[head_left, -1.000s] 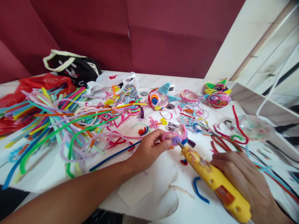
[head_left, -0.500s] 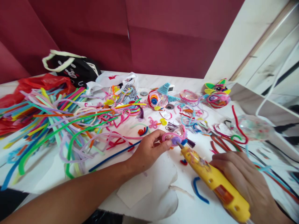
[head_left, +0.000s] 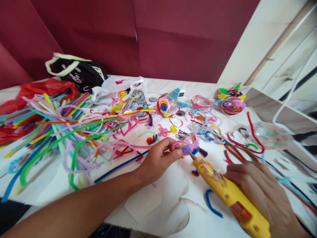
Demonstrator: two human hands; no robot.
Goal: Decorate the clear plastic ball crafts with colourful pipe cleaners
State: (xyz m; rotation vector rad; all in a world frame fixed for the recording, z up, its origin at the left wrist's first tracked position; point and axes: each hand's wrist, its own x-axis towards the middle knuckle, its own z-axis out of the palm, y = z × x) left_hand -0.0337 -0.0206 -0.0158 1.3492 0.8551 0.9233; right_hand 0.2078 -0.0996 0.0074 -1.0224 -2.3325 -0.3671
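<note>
Two grips I'm running: left hand (head_left: 159, 160) pinching pink-and-purple fuzzy-wire ornament (head_left: 186, 147), likely steadying it; right hand (head_left: 262, 191) gripping yellow plastic glue gun (head_left: 229, 193).

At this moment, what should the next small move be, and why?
Probably the right hand should ease the yellow glue gun slightly back from the purple piece. Its tip is right at that piece, close to the thumb of the left hand, which pinches the pink-rimmed craft. Whether any glue is out can't be seen.
</note>
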